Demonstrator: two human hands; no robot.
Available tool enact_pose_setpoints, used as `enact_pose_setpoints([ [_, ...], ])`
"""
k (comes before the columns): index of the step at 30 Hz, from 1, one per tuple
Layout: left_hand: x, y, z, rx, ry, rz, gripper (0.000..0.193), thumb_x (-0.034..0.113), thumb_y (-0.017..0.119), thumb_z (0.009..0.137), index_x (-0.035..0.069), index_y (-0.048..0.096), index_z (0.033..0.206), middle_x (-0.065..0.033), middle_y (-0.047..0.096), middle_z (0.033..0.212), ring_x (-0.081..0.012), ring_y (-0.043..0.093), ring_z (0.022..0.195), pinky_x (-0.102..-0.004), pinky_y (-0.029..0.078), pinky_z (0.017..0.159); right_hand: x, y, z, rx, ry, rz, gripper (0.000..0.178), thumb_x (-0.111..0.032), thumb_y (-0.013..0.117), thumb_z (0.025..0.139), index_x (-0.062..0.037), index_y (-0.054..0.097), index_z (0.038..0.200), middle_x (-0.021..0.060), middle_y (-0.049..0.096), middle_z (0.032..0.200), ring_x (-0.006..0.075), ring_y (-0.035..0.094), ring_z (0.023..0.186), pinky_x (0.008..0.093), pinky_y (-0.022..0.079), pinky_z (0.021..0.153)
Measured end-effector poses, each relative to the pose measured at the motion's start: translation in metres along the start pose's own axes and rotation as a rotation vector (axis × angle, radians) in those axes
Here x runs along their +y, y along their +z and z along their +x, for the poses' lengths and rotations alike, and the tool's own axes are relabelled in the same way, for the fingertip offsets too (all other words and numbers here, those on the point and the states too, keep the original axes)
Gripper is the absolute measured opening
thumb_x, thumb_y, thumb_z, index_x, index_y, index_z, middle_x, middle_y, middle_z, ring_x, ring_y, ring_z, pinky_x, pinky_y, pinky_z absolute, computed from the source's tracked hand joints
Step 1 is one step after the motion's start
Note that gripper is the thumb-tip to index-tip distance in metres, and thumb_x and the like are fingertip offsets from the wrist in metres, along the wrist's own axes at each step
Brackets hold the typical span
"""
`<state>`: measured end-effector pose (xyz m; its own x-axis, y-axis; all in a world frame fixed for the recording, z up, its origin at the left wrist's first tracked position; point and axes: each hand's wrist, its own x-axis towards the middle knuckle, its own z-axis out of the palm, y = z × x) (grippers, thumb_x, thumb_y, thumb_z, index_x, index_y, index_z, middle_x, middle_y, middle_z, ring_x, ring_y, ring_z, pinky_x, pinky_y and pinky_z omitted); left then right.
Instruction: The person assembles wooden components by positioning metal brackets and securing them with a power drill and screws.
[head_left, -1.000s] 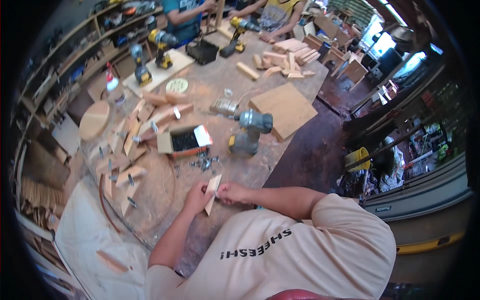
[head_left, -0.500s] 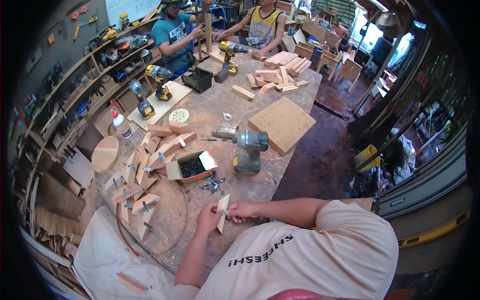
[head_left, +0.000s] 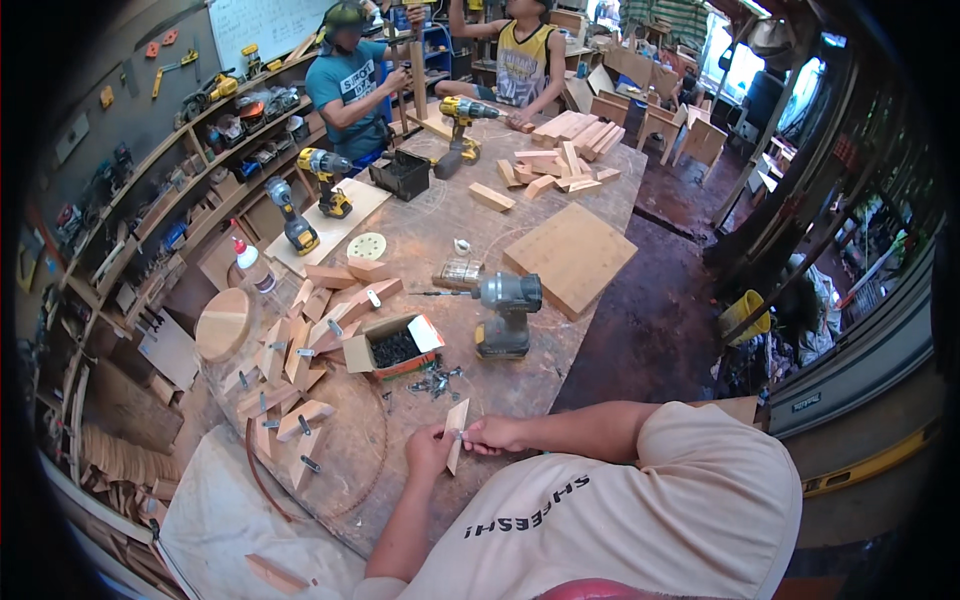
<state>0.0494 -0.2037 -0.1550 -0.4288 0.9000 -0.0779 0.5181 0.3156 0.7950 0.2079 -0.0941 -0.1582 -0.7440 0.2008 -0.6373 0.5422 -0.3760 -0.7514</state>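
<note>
Near the table's front edge, my left hand [head_left: 428, 451] is closed on a short wooden block [head_left: 456, 412] with slanted ends, holding it on edge. My right hand [head_left: 496, 434] pinches a small metal piece against the block's right face; the fingers partly hide it. Just beyond lies a loose heap of small metal brackets [head_left: 436, 381]. Next to it is an open cardboard box [head_left: 405, 371] full of dark screws. A grey cordless driver [head_left: 508, 296] stands upright behind the heap, its long bit pointing left. To the left, several wooden blocks [head_left: 298, 350] are piled, many with metal brackets attached.
Farther back are yellow drills [head_left: 460, 112], a black bin [head_left: 402, 178], a glue bottle [head_left: 252, 262], a flat wooden board [head_left: 570, 258] and stacked wood offcuts [head_left: 560, 165]. Two people work at the table's far end. A round wooden disc [head_left: 224, 325] sits at the left edge.
The whole view has shifted slightly. My hands keep nearly the same hold on the block and metal piece. At the far end, the person in yellow has raised an arm.
</note>
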Motion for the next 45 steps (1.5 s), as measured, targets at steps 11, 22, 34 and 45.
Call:
enact_pose_setpoints([
  [11, 0.003, 0.001, 0.000, 0.029, 0.068, 0.102, 0.022, 0.026, 0.068, 0.080, 0.006, 0.072, 0.088, -0.0154, 0.068, 0.078, -0.0293, 0.066, 0.069, -0.0387, 0.051, 0.065, -0.004, 0.003, -0.001, -0.004, -0.002, 0.009, 0.033, -0.039, 0.049, 0.098, -0.0095, 0.057, 0.085, -0.0022, 0.053, 0.062, 0.0092, 0.046, 0.049, 0.0231, 0.035, 0.044],
  [22, 0.004, 0.005, -0.004, 0.045, -0.002, 0.052, 0.027, 0.028, 0.070, 0.079, 0.005, 0.072, 0.091, -0.0165, 0.067, 0.085, -0.0313, 0.065, 0.078, -0.0404, 0.050, 0.072, -0.005, -0.042, -0.018, -0.075, 0.013, -0.136, 0.034, -0.041, 0.054, 0.094, -0.0079, 0.058, 0.103, 0.0036, 0.062, 0.083, 0.0106, 0.057, 0.064, 0.0230, 0.044, 0.051],
  [34, -0.003, 0.005, -0.002, 0.021, -0.064, -0.029, 0.028, 0.027, 0.072, 0.078, 0.004, 0.071, 0.094, -0.0153, 0.067, 0.086, -0.0290, 0.066, 0.078, -0.0381, 0.051, 0.071, -0.018, -0.111, -0.081, 0.158, -0.109, -0.392, 0.035, -0.044, 0.058, 0.091, -0.0100, 0.062, 0.100, 0.0031, 0.064, 0.082, 0.0118, 0.059, 0.066, 0.0257, 0.047, 0.054],
  [45, -0.024, -0.003, 0.006, 0.066, 0.062, -0.104, 0.031, 0.023, 0.065, 0.084, 0.003, 0.066, 0.108, -0.0177, 0.068, 0.090, -0.0283, 0.066, 0.079, -0.0370, 0.051, 0.071, -0.074, -0.209, -0.129, 0.572, -0.354, -1.108, 0.066, -0.027, 0.077, 0.076, -0.0068, 0.048, 0.131, 0.0163, 0.060, 0.118, 0.0297, 0.059, 0.109, 0.0401, 0.047, 0.091],
])
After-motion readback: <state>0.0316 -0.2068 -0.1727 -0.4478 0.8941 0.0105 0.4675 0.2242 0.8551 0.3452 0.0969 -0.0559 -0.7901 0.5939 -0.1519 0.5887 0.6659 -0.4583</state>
